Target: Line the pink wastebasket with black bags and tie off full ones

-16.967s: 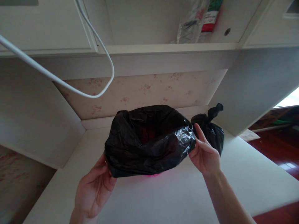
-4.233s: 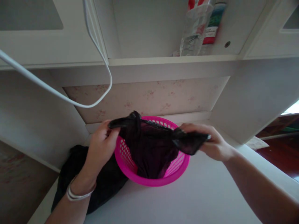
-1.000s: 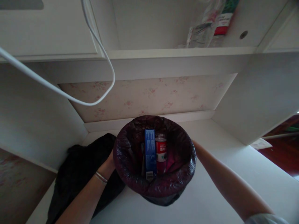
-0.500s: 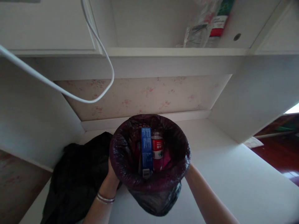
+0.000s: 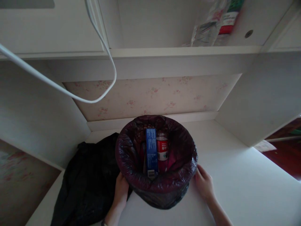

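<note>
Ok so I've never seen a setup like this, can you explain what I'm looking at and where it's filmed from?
There's no machine: these are a person's bare hands. One camera worn on the head looks forward and down at them. The left hand and right hand are at opposite sides of a round container lined with dark, shiny plastic, seemingly holding or steadying it; some fingers are hidden. Inside are a long blue rectangular box and a bottle with a red-and-white label. On the flat white surface, at the person's left, lies a large, crumpled black bag, apparently plastic. A white looped cable crosses the upper left.
</note>
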Demonstrator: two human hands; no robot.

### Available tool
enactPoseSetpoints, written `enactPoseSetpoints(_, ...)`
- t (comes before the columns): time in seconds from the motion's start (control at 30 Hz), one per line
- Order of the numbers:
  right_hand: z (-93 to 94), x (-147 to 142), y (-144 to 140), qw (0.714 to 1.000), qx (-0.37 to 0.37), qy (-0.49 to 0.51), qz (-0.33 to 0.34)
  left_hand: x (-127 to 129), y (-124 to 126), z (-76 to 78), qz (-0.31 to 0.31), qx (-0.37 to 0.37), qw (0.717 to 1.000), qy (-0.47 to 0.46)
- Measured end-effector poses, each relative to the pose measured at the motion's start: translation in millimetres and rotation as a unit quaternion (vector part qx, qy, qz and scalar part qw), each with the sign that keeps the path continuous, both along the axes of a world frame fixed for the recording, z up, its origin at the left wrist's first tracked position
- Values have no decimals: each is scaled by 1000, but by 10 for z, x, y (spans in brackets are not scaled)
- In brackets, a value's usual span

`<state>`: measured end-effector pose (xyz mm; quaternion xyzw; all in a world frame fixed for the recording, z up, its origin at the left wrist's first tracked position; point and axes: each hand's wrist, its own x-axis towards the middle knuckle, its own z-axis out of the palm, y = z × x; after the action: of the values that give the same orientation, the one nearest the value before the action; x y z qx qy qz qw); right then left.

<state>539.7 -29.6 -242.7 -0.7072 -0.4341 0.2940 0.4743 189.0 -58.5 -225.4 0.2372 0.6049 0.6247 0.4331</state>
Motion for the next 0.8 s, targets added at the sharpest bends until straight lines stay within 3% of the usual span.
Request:
enactPoseSetpoints(0.27, -1, -74, 1, 995, -34, -65, 70, -111, 75, 10, -73, -27, 997, 28)
enactPoseSetpoints(0.8, -1, -82, -12, 991, -32, -99, 89, -95, 48, -23, -88, -37, 994, 45)
